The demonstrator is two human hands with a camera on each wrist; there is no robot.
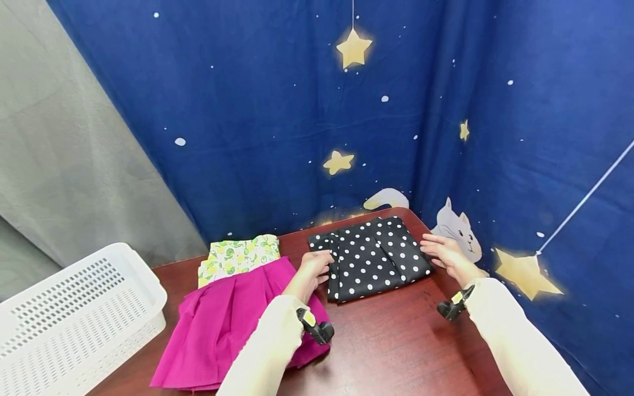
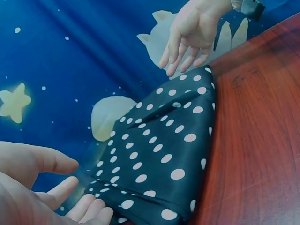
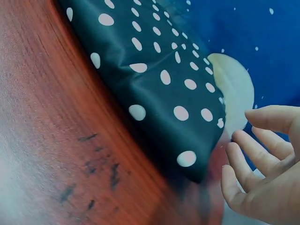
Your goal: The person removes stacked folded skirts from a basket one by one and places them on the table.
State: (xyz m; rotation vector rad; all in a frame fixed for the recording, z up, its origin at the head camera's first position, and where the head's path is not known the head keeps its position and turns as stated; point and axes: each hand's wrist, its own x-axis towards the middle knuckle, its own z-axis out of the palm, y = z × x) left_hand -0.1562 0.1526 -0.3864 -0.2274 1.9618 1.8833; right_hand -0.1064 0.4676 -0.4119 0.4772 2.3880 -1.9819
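Observation:
A folded black cloth with white polka dots [image 1: 371, 256] lies flat near the far right corner of the table. My left hand [image 1: 314, 269] is at its left edge with relaxed fingers, holding nothing; in the left wrist view those fingers [image 2: 89, 208] overlap the cloth's near end. On the opposite side, my right hand [image 1: 448, 256] hovers just off the right edge, fingers spread and slightly bent. The right wrist view has this hand [image 3: 267, 159] beside the cloth's corner with a gap between them. Under my left forearm spreads a magenta pleated cloth [image 1: 223, 324].
A lemon-print cloth [image 1: 242, 256] lies behind the magenta one, partly covered by it. At the left stands a white perforated plastic basket [image 1: 143, 280]. The reddish-brown table [image 1: 396, 341] ends at a blue star-patterned curtain [image 1: 277, 110] behind and to the right.

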